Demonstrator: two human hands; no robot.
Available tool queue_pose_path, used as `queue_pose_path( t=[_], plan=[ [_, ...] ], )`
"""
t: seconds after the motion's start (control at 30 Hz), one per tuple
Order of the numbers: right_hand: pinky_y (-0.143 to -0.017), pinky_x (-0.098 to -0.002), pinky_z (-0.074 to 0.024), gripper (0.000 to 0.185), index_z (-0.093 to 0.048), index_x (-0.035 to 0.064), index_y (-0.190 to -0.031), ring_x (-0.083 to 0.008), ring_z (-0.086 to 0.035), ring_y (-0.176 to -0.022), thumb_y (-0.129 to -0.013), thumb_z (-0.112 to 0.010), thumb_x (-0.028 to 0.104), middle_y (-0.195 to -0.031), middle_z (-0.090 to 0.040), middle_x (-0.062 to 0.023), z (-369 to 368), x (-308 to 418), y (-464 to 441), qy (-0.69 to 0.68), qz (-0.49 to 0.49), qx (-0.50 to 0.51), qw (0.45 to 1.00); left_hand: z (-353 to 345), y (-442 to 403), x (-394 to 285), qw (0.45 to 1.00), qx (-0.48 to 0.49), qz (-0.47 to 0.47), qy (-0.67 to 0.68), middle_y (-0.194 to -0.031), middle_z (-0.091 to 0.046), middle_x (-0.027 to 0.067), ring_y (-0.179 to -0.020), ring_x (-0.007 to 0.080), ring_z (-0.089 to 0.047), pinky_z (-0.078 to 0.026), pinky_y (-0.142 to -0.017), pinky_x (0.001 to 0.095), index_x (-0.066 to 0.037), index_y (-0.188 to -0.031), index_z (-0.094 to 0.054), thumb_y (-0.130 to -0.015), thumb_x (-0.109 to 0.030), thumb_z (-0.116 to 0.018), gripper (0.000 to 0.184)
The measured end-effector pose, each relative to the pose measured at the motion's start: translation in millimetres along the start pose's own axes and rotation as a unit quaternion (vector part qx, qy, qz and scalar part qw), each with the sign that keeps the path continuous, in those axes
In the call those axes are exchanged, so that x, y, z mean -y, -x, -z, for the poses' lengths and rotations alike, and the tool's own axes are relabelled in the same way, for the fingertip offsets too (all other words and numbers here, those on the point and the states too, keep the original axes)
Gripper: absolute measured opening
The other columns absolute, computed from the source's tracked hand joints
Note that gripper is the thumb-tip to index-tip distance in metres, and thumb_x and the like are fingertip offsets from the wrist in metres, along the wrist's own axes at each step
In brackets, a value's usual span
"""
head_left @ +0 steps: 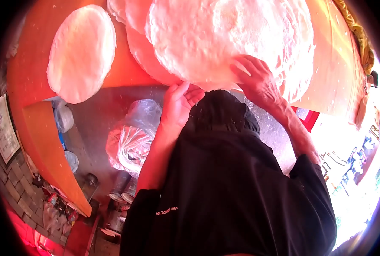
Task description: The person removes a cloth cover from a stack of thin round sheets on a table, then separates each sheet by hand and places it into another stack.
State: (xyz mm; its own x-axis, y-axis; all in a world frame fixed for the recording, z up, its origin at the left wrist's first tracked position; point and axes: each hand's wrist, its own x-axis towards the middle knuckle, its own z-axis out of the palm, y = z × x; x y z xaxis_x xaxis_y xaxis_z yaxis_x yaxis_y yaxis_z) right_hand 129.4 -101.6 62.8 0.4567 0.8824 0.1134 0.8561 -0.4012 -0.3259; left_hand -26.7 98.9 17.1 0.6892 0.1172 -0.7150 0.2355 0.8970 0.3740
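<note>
A large round sheet of pale dough (190, 38) lies at the front of an overlapping stack on the orange table. My right hand (258, 81) rests on the lower right part of this sheet, its fingers apart. Just below the sheet's near edge is my left hand (179, 104), palm partly up and fingers loosely bent, with fingertips at the rim. Nothing shows between its fingers. To the left, a separate oval sheet of dough (82, 53) reaches over the table's near edge.
The orange table (332, 77) curves round the front and left side. Below it, a plastic-wrapped bundle (132, 145) and metal cans (121, 187) stand on the floor. A framed sheet (4, 128) is at the far left, and yellow cloth (360, 34) at the upper right.
</note>
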Motion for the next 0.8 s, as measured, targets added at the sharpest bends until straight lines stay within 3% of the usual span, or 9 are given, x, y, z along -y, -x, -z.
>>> queue_pose_path(
  t=[0.23,0.4,0.43,0.53,0.73,0.8],
  plan=[
    [-0.100,-0.0503,-0.0360,0.059,-0.059,0.0086,-0.121,-0.0348,-0.046,-0.124,-0.071,-0.074,0.038,-0.131,-0.051,-0.0164,-2,6,7,-0.013,0.006,-0.005,1.000,-13,6,4,0.995,0.040,-0.083,0.036,-0.101,-0.064,0.0148,-0.096,0.0278,-0.063,-0.052,-0.090,0.0424,-0.002,-0.104,-0.056,-0.094,-0.013,-0.052,0.015],
    [-0.094,-0.0478,-0.0403,0.054,-0.060,0.0083,-0.117,-0.0345,-0.049,-0.119,-0.072,-0.074,0.034,-0.125,-0.054,-0.0157,-16,3,-2,0.027,0.003,-0.051,0.998,-34,2,-1,0.983,0.106,-0.104,0.105,-0.103,-0.064,0.0162,-0.103,0.0305,-0.061,-0.046,-0.098,0.0483,-0.001,-0.108,-0.056,-0.095,-0.015,-0.049,0.020],
    [-0.092,-0.0472,-0.0417,0.053,-0.061,0.0080,-0.116,-0.0341,-0.050,-0.117,-0.071,-0.074,0.033,-0.123,-0.055,-0.0154,-16,3,-3,0.046,0.008,-0.049,0.998,-41,2,-4,0.979,0.101,-0.110,0.139,-0.099,-0.063,0.0115,-0.099,0.0307,-0.062,-0.050,-0.093,0.0480,-0.003,-0.103,-0.054,-0.093,-0.009,-0.052,0.012],
    [-0.092,-0.0465,-0.0435,0.056,-0.061,0.0050,-0.115,-0.0355,-0.053,-0.114,-0.067,-0.078,0.028,-0.122,-0.056,-0.0165,3,4,-13,-0.042,0.006,-0.018,0.999,-53,3,-13,0.981,0.111,-0.125,0.095,-0.104,-0.062,0.0127,-0.100,0.0303,-0.062,-0.050,-0.093,0.0480,-0.002,-0.106,-0.053,-0.093,-0.008,-0.050,0.015],
    [-0.086,-0.0457,-0.0469,0.051,-0.062,0.0043,-0.112,-0.0356,-0.056,-0.109,-0.065,-0.073,0.019,-0.116,-0.059,-0.0160,-1,11,-19,0.011,0.000,-0.006,1.000,-43,-6,-8,0.992,0.079,-0.090,0.035,-0.109,-0.060,0.0147,-0.100,0.0276,-0.062,-0.052,-0.089,0.0429,-0.001,-0.110,-0.050,-0.092,-0.007,-0.048,0.020],
    [-0.083,-0.0455,-0.0479,0.046,-0.062,0.0040,-0.109,-0.0359,-0.058,-0.104,-0.065,-0.071,0.014,-0.111,-0.061,-0.0167,1,13,-24,0.004,0.005,-0.025,1.000,-43,-9,-7,0.982,0.147,-0.104,0.065,-0.114,-0.060,0.0156,-0.103,0.0300,-0.060,-0.049,-0.095,0.0452,0.000,-0.115,-0.052,-0.093,-0.010,-0.046,0.025]
  ],
)
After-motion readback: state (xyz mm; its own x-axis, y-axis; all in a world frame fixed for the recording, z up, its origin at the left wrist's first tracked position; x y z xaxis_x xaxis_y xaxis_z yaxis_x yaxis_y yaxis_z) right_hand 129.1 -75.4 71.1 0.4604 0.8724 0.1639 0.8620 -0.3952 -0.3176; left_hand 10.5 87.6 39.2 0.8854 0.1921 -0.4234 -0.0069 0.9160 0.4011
